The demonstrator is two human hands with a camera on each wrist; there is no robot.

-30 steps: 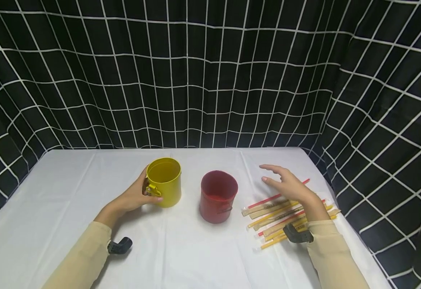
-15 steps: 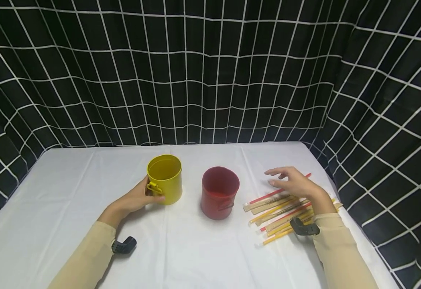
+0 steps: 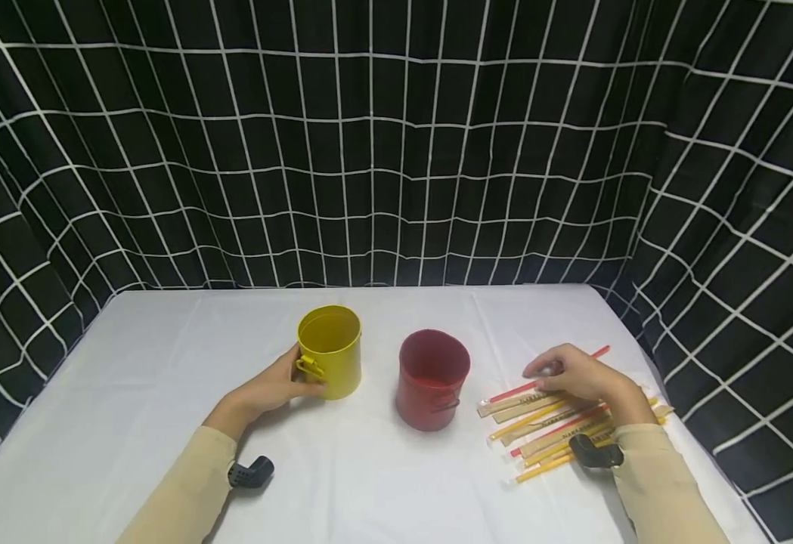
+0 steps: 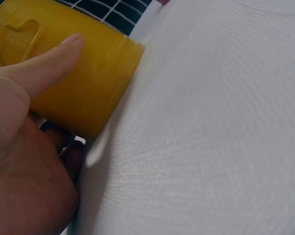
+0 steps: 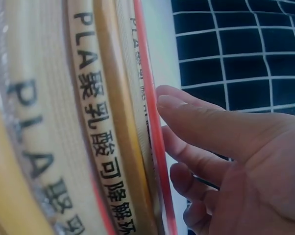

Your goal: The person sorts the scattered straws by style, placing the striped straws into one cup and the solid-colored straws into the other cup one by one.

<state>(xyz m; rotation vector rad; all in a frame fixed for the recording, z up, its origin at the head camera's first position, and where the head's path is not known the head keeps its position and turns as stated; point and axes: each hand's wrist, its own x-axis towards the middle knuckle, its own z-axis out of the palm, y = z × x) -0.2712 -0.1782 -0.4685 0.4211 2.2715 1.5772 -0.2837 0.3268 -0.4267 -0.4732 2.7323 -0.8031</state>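
My left hand (image 3: 275, 387) holds a yellow cup (image 3: 333, 363) that stands upright on the white table. In the left wrist view the thumb lies along the wall of the cup beside its wire handle, with the other fingers behind it. To the cup's right stands a red cup (image 3: 426, 404), upright and open at the top. My right hand (image 3: 576, 372) is low over a row of wrapped straws, its fingers bent down beside the outermost red straw (image 5: 155, 107). Thumb and forefinger come close to that straw in the right wrist view, without visibly enclosing it.
Several paper-wrapped straws (image 5: 96, 93), with yellow and red ones among them, lie side by side at the table's right. A black curtain (image 3: 382, 151) with a white grid surrounds the back and sides of the white-covered table (image 3: 369, 483).
My right hand has lowered toward the straws, its fingers bending downward. The left hand keeps its hold on the yellow cup, and the whole head view has shifted slightly.
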